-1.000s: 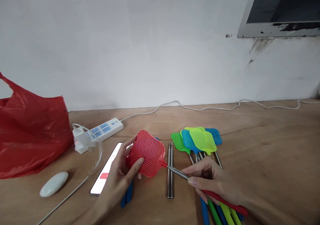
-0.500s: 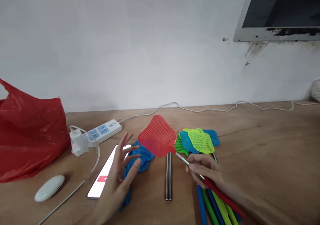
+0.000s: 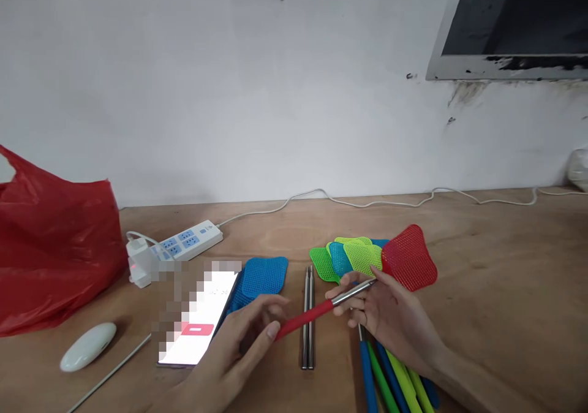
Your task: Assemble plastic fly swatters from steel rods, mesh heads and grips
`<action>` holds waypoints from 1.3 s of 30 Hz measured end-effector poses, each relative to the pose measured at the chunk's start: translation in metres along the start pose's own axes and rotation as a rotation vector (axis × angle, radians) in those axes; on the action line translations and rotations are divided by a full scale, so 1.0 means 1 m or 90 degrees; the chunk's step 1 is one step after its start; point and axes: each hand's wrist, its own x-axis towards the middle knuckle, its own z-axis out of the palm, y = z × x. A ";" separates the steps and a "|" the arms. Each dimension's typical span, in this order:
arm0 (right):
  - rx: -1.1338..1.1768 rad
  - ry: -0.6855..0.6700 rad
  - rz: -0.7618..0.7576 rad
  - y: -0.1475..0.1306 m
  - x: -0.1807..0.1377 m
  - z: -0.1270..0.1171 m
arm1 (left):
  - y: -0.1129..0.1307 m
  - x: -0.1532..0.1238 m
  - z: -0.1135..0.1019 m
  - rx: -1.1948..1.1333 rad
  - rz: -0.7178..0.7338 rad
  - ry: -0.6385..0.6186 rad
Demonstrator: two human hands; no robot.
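Observation:
A red fly swatter (image 3: 408, 257) lies across both hands, its mesh head at the right and its red handle pointing left. My right hand (image 3: 388, 318) pinches its metal shaft near the middle. My left hand (image 3: 243, 339) closes its fingertips on the end of the red handle. Under the right hand lies a pile of green and blue fly swatters (image 3: 349, 258), their handles running toward me. Two bare metal rods (image 3: 307, 318) lie side by side between the hands. Blue swatter heads (image 3: 261, 276) lie just beyond the left hand.
A lit phone (image 3: 197, 324) lies left of the blue heads. Behind it sit a white power strip (image 3: 181, 242) with a charger and cable. A red plastic bag (image 3: 50, 247) fills the left side, with a white oval device (image 3: 87, 347) before it. The wooden table (image 3: 505, 260) meets a white wall.
The red swatter has swung round: its head moved from left of centre to the right over the pile, its handle now points left. My left hand, open before, now grips the handle end.

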 end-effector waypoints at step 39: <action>-0.342 0.060 -0.061 0.026 -0.010 0.007 | 0.004 -0.001 0.016 -0.324 -0.238 -0.310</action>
